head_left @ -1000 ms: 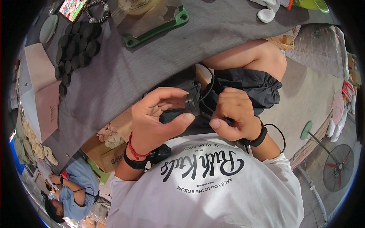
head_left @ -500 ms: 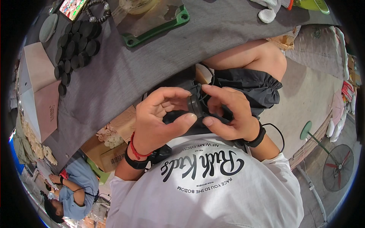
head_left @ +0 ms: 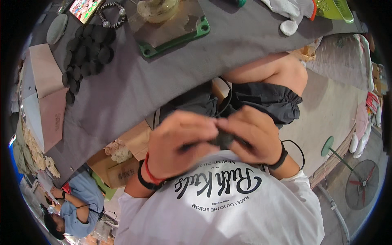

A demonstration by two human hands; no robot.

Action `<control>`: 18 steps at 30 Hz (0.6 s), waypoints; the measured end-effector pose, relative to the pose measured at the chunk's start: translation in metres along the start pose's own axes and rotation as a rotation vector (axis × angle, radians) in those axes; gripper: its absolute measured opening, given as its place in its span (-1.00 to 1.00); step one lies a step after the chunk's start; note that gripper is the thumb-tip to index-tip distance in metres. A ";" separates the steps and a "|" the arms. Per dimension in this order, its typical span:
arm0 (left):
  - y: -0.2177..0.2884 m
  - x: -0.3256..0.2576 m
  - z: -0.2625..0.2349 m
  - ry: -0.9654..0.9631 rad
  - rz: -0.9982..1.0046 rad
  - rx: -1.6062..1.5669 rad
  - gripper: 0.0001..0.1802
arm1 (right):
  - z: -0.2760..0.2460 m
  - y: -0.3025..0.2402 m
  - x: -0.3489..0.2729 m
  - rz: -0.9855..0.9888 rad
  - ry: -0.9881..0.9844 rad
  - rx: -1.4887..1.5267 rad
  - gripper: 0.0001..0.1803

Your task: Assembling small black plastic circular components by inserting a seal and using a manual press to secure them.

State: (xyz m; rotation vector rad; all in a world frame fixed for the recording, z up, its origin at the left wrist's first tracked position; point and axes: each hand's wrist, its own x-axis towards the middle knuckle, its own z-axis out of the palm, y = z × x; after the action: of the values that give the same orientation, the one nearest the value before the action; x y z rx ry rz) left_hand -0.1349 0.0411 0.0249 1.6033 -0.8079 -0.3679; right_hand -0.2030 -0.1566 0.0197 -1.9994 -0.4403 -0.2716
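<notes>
Head view looks down over a worktable draped in grey cloth (head_left: 134,85), set in a crowded workroom with a pale concrete floor (head_left: 326,110) on the right, where a standing fan (head_left: 361,183) leans in from the rim. Close against the person's white printed shirt (head_left: 220,212), above the lap, sits a small black object (head_left: 222,139), dark and matte, mostly hidden so its shape is hard to tell (only a sliver peeks out between the fingers). Left hand (head_left: 177,145), with a red band and a black band at the wrist, is curled over it from one side, fingers bent and closed onto it; right hand (head_left: 253,136), with a black wristband, pinches it from the other side, fingertips meeting the left's. On the cloth farther away lie a cluster of black round discs (head_left: 83,53), a green-edged plate (head_left: 171,28) carrying a pale glassy lump, a beaded bracelet (head_left: 110,14) and a white work glove (head_left: 292,12). Cardboard boxes (head_left: 116,163) sit under the table edge, and another person in a blue shirt (head_left: 77,204) crouches at lower left.
</notes>
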 end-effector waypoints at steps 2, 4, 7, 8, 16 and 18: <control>0.018 -0.004 -0.016 -0.274 0.002 -0.082 -0.70 | -0.009 -0.017 0.006 -0.175 0.025 0.064 -0.68; 0.024 0.015 -0.026 -0.396 0.424 -0.322 -0.74 | 0.012 -0.040 0.013 -0.349 0.408 0.275 -0.87; 0.052 0.017 -0.027 -0.242 0.584 -0.311 -0.86 | 0.007 -0.038 0.020 -0.556 0.181 0.418 -0.61; 0.063 0.008 -0.027 -0.198 0.574 -0.237 -0.87 | 0.005 -0.039 0.023 -0.554 0.178 0.398 -0.61; 0.069 -0.005 0.008 0.298 0.608 -0.169 -0.96 | 0.055 -0.064 0.069 -1.010 0.209 1.290 -0.75; 0.065 0.000 0.007 0.269 0.708 -0.186 -0.95 | 0.073 -0.079 0.080 -1.096 0.236 1.703 -0.77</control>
State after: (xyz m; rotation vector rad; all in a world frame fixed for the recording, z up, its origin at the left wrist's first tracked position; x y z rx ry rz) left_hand -0.1579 0.0353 0.0853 1.0734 -1.0335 0.2684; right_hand -0.1638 -0.0438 0.0809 0.0519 -1.0757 -0.5217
